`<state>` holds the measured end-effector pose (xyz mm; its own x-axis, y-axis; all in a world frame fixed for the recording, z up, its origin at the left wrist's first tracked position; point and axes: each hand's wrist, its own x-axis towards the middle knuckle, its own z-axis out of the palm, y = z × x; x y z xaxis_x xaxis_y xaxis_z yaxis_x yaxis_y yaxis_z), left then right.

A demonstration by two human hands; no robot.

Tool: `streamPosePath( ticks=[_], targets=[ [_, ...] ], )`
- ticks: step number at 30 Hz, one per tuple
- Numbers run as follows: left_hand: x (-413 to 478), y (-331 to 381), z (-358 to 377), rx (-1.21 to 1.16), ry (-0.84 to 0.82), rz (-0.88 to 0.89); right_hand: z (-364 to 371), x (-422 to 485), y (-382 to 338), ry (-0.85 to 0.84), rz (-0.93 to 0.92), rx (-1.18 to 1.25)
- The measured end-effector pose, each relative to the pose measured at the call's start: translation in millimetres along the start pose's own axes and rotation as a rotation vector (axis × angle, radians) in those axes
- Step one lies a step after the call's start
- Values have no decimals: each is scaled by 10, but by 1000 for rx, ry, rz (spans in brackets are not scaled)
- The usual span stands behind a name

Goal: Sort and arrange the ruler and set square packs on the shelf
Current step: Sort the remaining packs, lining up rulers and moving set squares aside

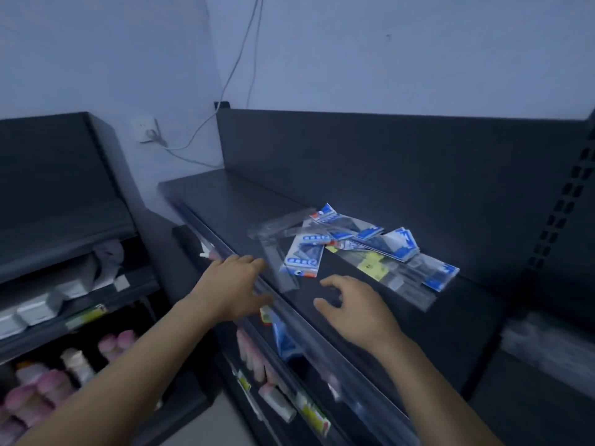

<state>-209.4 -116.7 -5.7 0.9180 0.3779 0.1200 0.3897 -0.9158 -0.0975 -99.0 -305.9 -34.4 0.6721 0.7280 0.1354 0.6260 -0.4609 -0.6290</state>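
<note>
Fingers (248, 262) on the left hand (231, 284) are spread loose, the right hand (354, 307) half-curled, both holding nothing, probably about to grab the jumbled ruler and set square packs (354, 243) heaped just ahead on the shelf (241, 201).

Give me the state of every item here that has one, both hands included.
Left hand: open, holding nothing, at the dark grey metal shelf front edge.
Right hand: loosely curled, holding nothing.
Blue-and-white ruler and set square packs: unsorted, overlapping in a heap.
Clear plastic set square pack: flat, at the heap's left.
White wall socket: plug inserted.
</note>
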Motion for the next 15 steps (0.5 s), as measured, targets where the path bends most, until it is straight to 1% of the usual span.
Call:
streamPosePath(
  ticks=[4, 6, 8, 11, 13, 15],
  targets=[
    [695, -483, 112, -40, -20, 23, 286, 734, -156, -29, 83, -35],
    [968, -645, 205, -85, -75, 49, 429, 1009, -243, -61, 132, -53],
    [1232, -773, 307, -188, -130, 117, 547, 1248, -311, -94, 182, -98],
    [1616, -904, 406, -474, -226, 277, 643, 1543, -364, -150, 291, -243],
    [1855, -929, 476, -538, -301, 435, 658, 1685, -363, -204, 386, -268],
    [2064, -899, 555, -571, -387, 599, 643, 1758, -370, -272, 469, -237]
  ],
)
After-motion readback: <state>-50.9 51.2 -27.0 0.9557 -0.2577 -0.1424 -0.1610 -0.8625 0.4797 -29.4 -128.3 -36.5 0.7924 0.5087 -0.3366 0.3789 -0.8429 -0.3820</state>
